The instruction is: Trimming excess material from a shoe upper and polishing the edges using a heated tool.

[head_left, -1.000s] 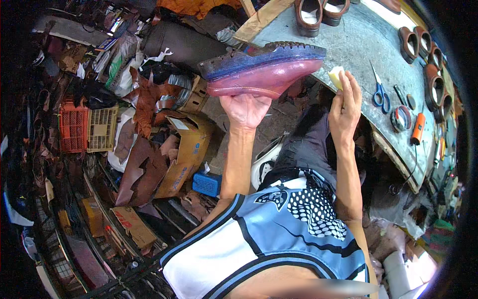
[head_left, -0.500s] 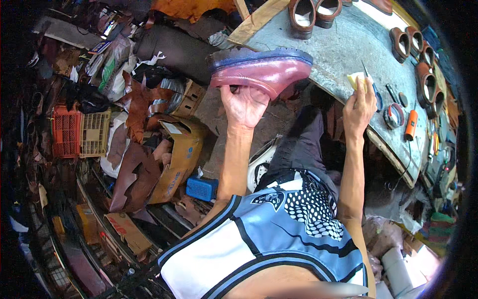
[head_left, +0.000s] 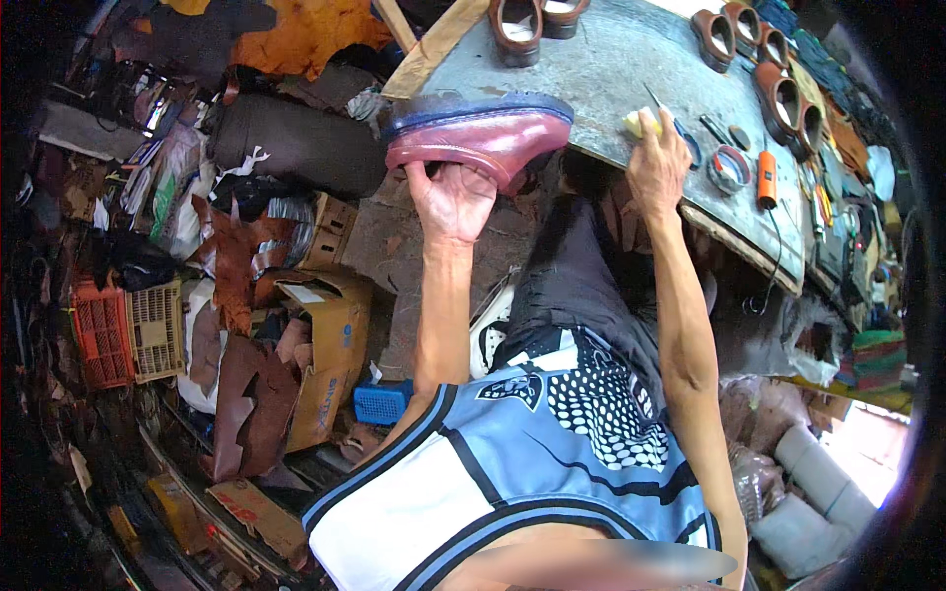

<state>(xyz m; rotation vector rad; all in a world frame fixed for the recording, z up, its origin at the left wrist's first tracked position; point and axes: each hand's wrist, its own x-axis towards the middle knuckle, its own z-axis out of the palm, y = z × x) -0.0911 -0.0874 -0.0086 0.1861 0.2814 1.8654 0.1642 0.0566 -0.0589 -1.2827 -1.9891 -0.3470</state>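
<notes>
**Shoe held up at the bench edge, yellow piece at the table**

At the near edge of the grey workbench [head_left: 611, 59], the left hand [head_left: 451, 202] was raised with its fingers curled under a maroon shoe [head_left: 480, 135], gripping it from below. That shoe was upside down, its dark blue sole facing up, toe pointing toward the person's right, and it hung just in front of the bench edge rather than resting on it.

Right hand [head_left: 658, 165]: closed around a small pale yellow piece [head_left: 636, 122], a sponge or block by the look of it; exact kind could not be told. Hand was at the bench surface, just beside the scissors [head_left: 680, 133] and near a roll of tape [head_left: 729, 167] and an orange tool [head_left: 767, 179].

Elsewhere on the bench: brown shoes in a row along the far right [head_left: 778, 94] and a pair at the top edge [head_left: 517, 25]. Off to the left, leather scraps, a cardboard box [head_left: 330, 364] and an orange crate [head_left: 99, 330] on the floor.

Judgement: the step in hand seemed to be work on the shoe's sole or its edge, with the yellow piece as the applicator. The two were apart at this moment. A next move would call for bringing piece and sole together while the left hand keeps the shoe steady and sole-up
</notes>
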